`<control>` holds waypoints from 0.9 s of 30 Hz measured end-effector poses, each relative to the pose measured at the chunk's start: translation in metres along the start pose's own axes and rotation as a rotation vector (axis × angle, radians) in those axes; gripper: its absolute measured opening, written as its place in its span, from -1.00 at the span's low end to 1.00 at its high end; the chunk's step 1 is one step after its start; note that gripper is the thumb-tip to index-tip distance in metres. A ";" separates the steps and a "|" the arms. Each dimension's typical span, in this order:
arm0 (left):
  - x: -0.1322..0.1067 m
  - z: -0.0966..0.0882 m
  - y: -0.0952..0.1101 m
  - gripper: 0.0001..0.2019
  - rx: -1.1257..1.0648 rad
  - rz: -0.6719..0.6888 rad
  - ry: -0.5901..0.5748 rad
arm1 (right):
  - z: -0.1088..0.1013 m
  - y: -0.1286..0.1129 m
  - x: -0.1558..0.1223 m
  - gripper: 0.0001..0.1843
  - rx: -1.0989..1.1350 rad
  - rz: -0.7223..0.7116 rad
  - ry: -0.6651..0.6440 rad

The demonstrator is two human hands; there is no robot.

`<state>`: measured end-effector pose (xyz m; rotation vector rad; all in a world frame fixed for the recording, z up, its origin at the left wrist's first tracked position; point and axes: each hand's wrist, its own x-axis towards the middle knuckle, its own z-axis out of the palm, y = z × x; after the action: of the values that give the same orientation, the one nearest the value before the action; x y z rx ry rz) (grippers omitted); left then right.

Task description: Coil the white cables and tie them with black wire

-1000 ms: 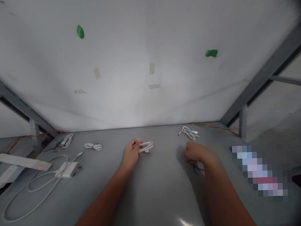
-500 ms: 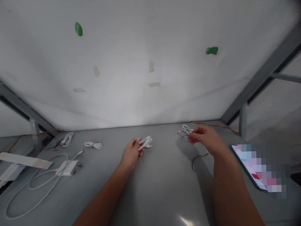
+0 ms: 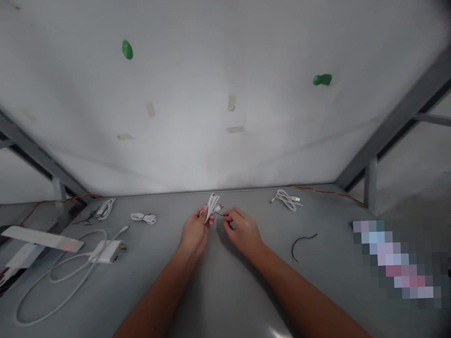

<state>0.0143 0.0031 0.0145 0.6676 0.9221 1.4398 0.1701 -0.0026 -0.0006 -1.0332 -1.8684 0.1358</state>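
Cable bundle stands upright in our left hand, its white loops clenched between thumb and fingers, above the near middle of the table. Our right hand sits just beside it, with its fingers curled inward and apparently pinching a thin dark wire that spans the narrow gap to the bundle. At this resolution we cannot tell whether the wire already passes around the loops, so the bundle's binding is unconfirmed. Status as far as visible: a white coil lies toward the far right, and two more white coils lie toward the far left, each gathered into a compact bunch. Not gathered: a long white cable lies in open loops at the left, apparently running to a white charger. A second dark wire lies alone on the table, right of our right hand, unattached to anything we can see. An orange wire runs along the far edge.
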 end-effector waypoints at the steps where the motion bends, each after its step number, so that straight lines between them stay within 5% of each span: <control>1: 0.000 0.000 0.000 -0.68 0.013 0.009 0.002 | 0.002 -0.002 -0.001 -0.83 -0.002 -0.052 0.034; 7: -0.005 0.004 -0.006 -0.64 0.151 0.029 0.020 | 0.005 -0.012 0.001 -0.78 -0.054 -0.211 0.148; 14: -0.003 -0.002 -0.011 -0.62 0.242 0.063 0.020 | 0.006 -0.014 0.001 -0.78 -0.063 -0.251 0.109; 20: -0.003 -0.005 -0.004 -0.76 0.455 0.235 0.057 | 0.006 -0.013 0.001 -0.79 -0.014 -0.267 0.033; 27: -0.007 -0.002 -0.007 -0.58 0.132 -0.043 -0.076 | 0.005 -0.015 0.002 -0.80 -0.066 -0.217 0.133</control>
<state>0.0171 -0.0044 0.0084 0.7905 0.9719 1.3151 0.1567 -0.0094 0.0050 -0.8550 -1.8595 -0.1204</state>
